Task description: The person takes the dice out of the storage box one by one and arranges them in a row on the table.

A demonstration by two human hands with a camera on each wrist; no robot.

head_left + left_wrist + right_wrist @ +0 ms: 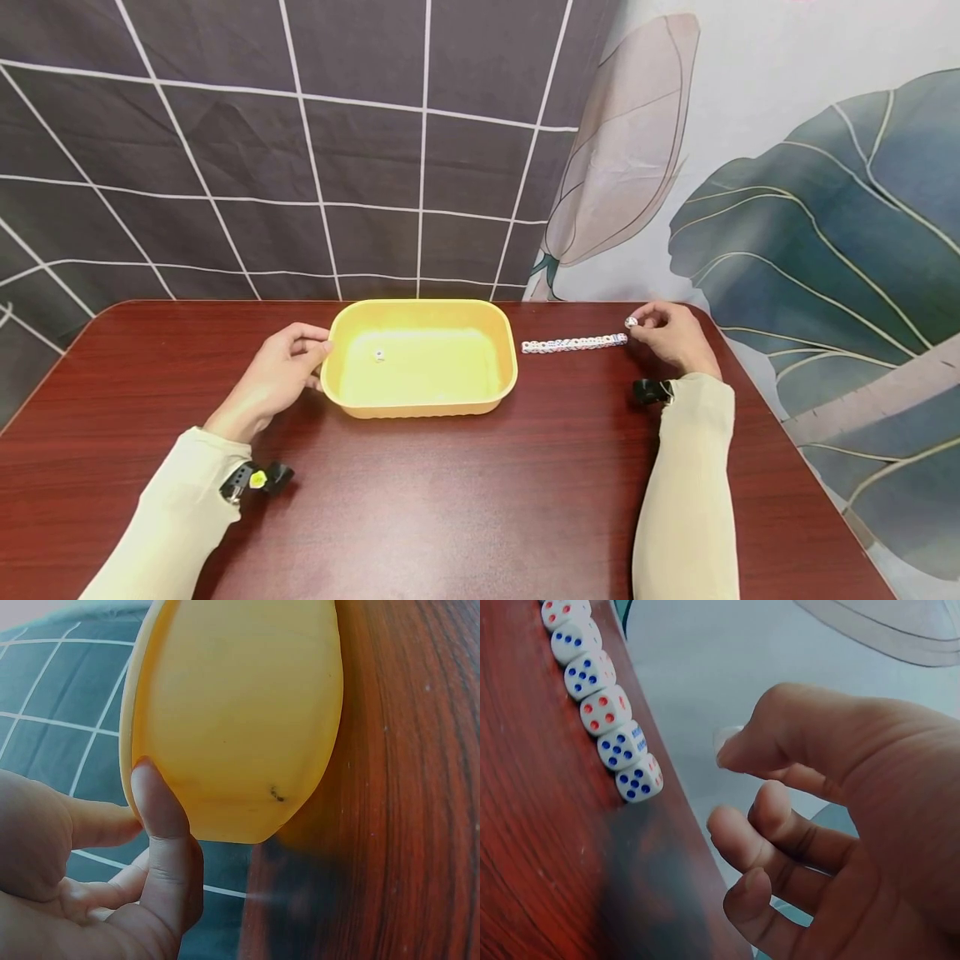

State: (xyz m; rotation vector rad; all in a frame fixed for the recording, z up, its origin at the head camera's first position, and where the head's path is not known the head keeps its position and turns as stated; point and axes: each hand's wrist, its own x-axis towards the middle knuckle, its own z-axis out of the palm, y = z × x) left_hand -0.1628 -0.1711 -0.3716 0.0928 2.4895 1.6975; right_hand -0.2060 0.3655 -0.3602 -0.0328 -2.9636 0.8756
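Note:
My left hand (279, 372) grips the left end of a yellow plastic tub (420, 410) at its rim, thumb (157, 802) on the wall in the left wrist view. One white die (379, 355) lies inside the tub, towards its left. Between thumb and fingertips, my right hand (678, 340) pinches another white die (631, 322), held just above the right end of a row of dice (573, 342). That held die is mostly hidden by the thumb in the right wrist view. Blue and red pips show on the lined-up dice (600, 710), which touch side by side.
Both hands work over a dark red wooden table (450, 500). A dark cloth with white grid lines (360, 150) hangs behind it. To the right hangs a leaf-patterned cloth (825, 250), close past the table's right edge. The row stretches rightward from near the tub.

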